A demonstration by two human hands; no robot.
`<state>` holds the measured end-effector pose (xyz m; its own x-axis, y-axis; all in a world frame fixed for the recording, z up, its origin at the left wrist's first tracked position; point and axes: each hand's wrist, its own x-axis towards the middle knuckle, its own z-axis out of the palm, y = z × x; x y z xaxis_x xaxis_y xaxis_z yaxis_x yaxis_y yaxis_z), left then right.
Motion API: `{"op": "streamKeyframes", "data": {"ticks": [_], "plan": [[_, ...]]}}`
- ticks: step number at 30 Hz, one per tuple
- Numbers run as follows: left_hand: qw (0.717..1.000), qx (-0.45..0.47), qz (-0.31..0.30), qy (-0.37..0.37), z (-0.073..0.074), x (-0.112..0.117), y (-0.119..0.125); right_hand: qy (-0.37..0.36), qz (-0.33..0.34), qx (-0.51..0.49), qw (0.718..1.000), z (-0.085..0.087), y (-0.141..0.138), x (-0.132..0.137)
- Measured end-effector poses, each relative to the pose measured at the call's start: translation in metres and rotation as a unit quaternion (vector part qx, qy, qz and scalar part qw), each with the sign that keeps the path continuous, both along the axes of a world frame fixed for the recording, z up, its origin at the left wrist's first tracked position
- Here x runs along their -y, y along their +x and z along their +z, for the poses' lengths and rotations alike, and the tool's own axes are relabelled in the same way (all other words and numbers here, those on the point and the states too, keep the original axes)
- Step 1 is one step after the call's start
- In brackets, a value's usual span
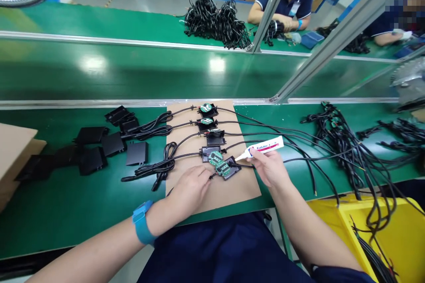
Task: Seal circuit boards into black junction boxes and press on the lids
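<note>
My right hand (pixel 272 169) grips a white glue tube (pixel 268 146) with red and blue print. Its pointed nozzle is tilted down to the left, at the edge of the nearest black plastic housing (pixel 235 169). A green circuit board (pixel 223 168) lies partly over that housing, and a second board (pixel 215 157) sits just behind it. My left hand (pixel 191 189) is closed around the black cable (pixel 213 176) at that housing's left end; the palm hides most of the cable there. Behind them, more housings with cables and boards form a column on a cardboard sheet (pixel 186 117).
Loose black covers (pixel 137 153) lie to the left, beside a cardboard box (pixel 16 146). Cable bundles (pixel 345 154) spread on the right above a yellow bin (pixel 395 225). A metal post (pixel 332 35) slants across the right. Beyond the rail, co-workers sit near a cable heap (pixel 215 20).
</note>
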<state>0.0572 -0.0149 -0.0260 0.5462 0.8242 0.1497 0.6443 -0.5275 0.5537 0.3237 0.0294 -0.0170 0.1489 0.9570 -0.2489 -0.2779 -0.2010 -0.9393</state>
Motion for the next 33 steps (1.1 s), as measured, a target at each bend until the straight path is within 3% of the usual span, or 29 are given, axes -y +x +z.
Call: {"op": "streamKeyframes", "data": {"ticks": [4, 7, 11, 14, 16, 19, 23, 28, 33], "plan": [[0.998, 0.007, -0.003, -0.059, 0.001, 0.005, -0.001, -0.044, 0.031, -0.086, 0.995, 0.002, -0.001, 0.017], [0.997, 0.014, -0.011, -0.077, 0.004, 0.007, -0.002, -0.058, 0.037, -0.094, 0.993, 0.002, -0.001, 0.024], [0.995, 0.037, -0.021, -0.091, 0.004, 0.002, -0.002, 0.006, -0.006, -0.006, 1.000, 0.006, -0.003, 0.019], [0.990, 0.053, -0.034, -0.125, 0.004, -0.002, 0.001, 0.092, 0.040, 0.107, 0.989, 0.021, -0.009, 0.010], [0.991, 0.042, -0.027, -0.122, 0.005, -0.001, 0.003, 0.170, 0.081, 0.203, 0.961, 0.034, -0.017, 0.005], [0.997, 0.002, -0.002, -0.083, 0.009, 0.002, 0.003, 0.286, 0.139, 0.322, 0.892, 0.046, -0.030, -0.001], [0.999, -0.025, 0.025, -0.019, 0.024, -0.005, -0.008, 0.368, 0.214, 0.379, 0.822, 0.041, -0.042, -0.007], [0.994, -0.024, 0.072, 0.074, 0.036, -0.039, -0.035, 0.394, 0.261, 0.399, 0.786, 0.031, -0.048, -0.015], [0.997, -0.002, 0.069, 0.045, 0.025, -0.063, -0.050, 0.387, 0.291, 0.430, 0.762, 0.034, -0.052, -0.020]]}}
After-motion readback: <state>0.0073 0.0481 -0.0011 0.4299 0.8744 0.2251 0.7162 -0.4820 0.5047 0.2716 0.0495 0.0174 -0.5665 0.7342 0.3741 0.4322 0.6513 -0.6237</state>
